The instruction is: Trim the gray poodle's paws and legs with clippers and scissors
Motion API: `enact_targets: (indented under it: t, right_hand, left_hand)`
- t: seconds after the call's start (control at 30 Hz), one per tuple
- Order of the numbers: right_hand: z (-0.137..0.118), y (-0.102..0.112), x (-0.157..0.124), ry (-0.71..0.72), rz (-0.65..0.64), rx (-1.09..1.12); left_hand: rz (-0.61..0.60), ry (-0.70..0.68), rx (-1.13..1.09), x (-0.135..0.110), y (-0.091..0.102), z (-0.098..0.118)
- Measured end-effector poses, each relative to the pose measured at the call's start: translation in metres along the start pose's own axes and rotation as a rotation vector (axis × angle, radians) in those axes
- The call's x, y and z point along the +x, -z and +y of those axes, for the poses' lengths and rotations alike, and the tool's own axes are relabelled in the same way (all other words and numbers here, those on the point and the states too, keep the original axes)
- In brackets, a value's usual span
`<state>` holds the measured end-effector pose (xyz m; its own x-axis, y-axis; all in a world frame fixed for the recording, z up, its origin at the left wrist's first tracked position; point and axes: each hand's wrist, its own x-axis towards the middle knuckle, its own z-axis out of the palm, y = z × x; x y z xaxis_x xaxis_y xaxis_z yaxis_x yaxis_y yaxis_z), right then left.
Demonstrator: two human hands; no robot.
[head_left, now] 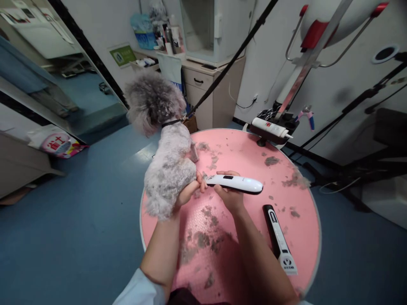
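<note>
A grey curly-haired dog (171, 156) with a shorn body sits at the left edge of the round pink table (251, 152), its head turned away. My left hand (190, 190) is closed on the dog's paw, which is mostly hidden by my fingers. In my right hand (230, 197) is a white hair clipper (241, 183), its blade end pointing left at the paw, right beside my left fingertips. A second, black and white clipper (280, 239) lies on the table to the right of my right forearm.
Loose tufts of grey hair (203, 239) are scattered over the table. From the dog's collar a black leash (222, 74) runs up to the right. A holder with a white tube (270, 127) sits at the table's far edge. Behind stands a cabinet (203, 84); a mirror (79, 63) leans at left.
</note>
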<state>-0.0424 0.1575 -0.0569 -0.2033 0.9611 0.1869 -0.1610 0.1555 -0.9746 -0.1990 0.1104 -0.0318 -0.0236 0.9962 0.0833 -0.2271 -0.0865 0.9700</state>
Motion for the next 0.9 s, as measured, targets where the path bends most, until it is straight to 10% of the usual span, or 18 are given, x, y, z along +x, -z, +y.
enact_targets:
  t: [0.57, 0.9]
  right_hand:
    - [0.007, 0.017, 0.018, -0.432, -0.121, 0.218]
    - [0.019, 0.006, 0.016, -0.554, -0.145, 0.296]
  left_hand:
    - [0.818, -0.110, 0.028, -0.043, -0.025, -0.051]
    - [0.860, -0.070, -0.156, -0.038, -0.027, -0.042]
